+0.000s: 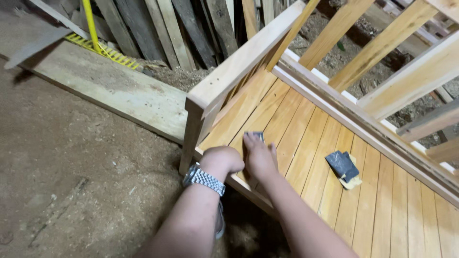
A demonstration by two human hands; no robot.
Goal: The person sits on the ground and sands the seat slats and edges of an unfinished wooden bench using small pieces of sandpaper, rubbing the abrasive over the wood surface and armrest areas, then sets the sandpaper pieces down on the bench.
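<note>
Open slats (306, 157) are left free to the right, apart from sandpaper (343, 166). Passage left and far is blocked by the corner post (193, 136) and rails (248, 57).
</note>
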